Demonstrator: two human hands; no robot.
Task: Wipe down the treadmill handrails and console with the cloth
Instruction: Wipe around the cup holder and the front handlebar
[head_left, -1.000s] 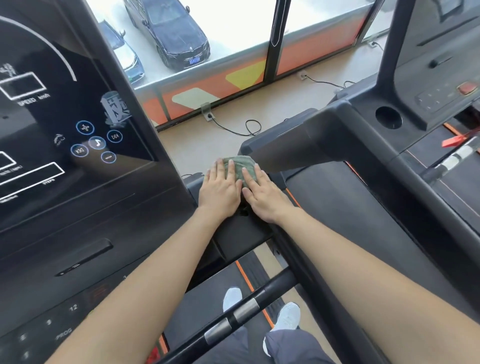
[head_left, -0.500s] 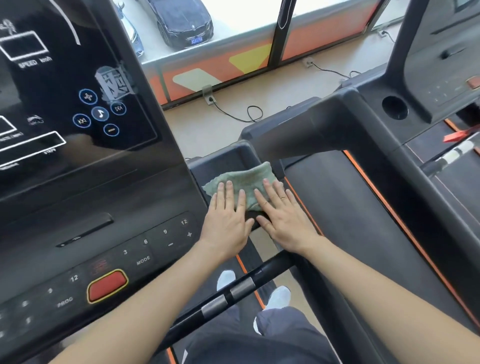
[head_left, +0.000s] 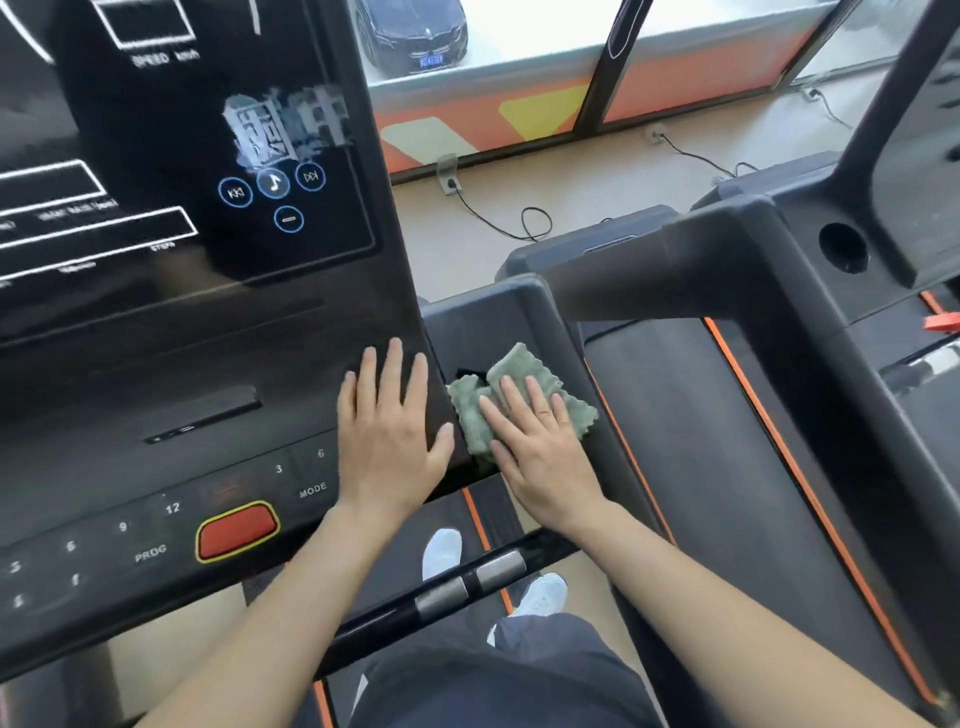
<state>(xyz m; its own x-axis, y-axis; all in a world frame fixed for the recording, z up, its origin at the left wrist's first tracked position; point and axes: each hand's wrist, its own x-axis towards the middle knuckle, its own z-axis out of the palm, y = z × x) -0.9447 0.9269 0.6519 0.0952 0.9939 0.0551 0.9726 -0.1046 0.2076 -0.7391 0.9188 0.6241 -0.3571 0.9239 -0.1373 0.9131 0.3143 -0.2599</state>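
Lifted off the cloth (head_left: 470, 410), the left hand (head_left: 387, 441) rests flat, gripping nothing, on the console's (head_left: 208, 364) right edge while the right hand (head_left: 540, 452) presses flat on that soft, light fabric just right of the console, likely best steered under a palm.

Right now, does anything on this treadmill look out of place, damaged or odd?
Nothing looks damaged or spilled. The only oddity is that the green cloth is bunched up on the handrail base rather than spread flat, pressed by the right hand. The left hand lies flat on the console, with no cloth under it.
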